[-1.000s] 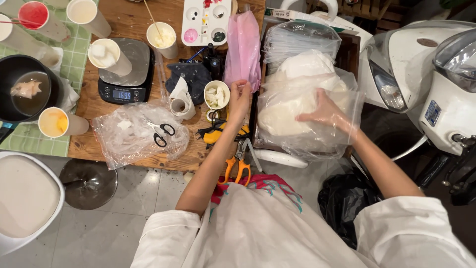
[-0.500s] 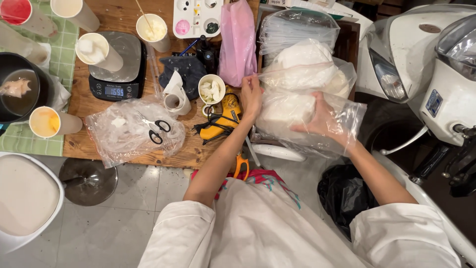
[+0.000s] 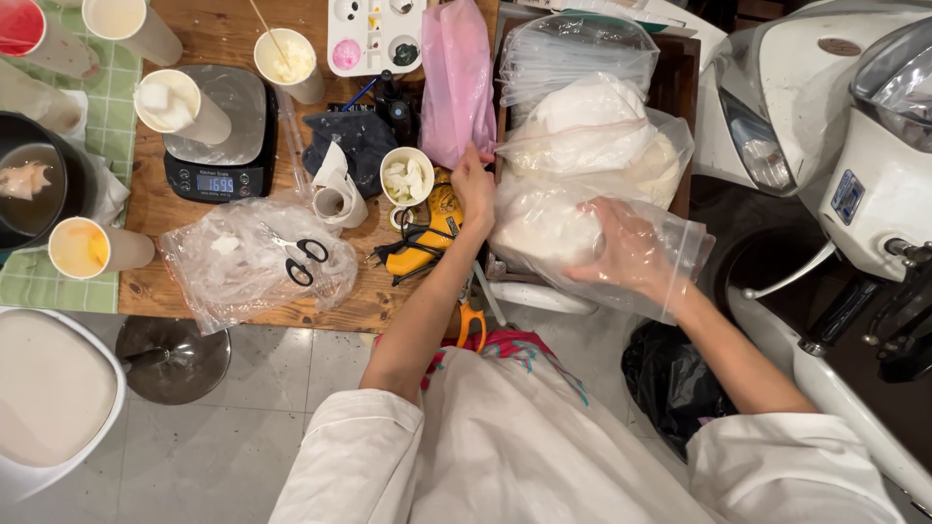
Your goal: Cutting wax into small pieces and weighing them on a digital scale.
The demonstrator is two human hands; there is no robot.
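Note:
Both my hands are at a large clear plastic bag [image 3: 544, 228] of white material at the table's right end. My right hand [image 3: 626, 254] is inside the bag's open mouth, seen through the film. My left hand [image 3: 474, 191] grips the bag's left edge beside a pink plastic bag [image 3: 456, 82]. More clear bags of white material [image 3: 592, 126] lie behind it in a dark wooden box [image 3: 684, 92]. A small white cup of pale chunks [image 3: 407, 176] and a yellow tool [image 3: 427, 238] sit just left of my left hand.
On the wooden table [image 3: 204, 39]: a digital scale [image 3: 218, 146] bearing a paper cup, other cups, a paint palette [image 3: 374, 34], scissors [image 3: 301, 257] on a clear bag. A white scooter [image 3: 835, 136] stands right, a white stool [image 3: 53, 398] and black bag [image 3: 670, 374] on the floor.
My right hand has gone from the bag's top into its open mouth, and the bag has been pulled toward me. My left hand shifted to the bag's left edge.

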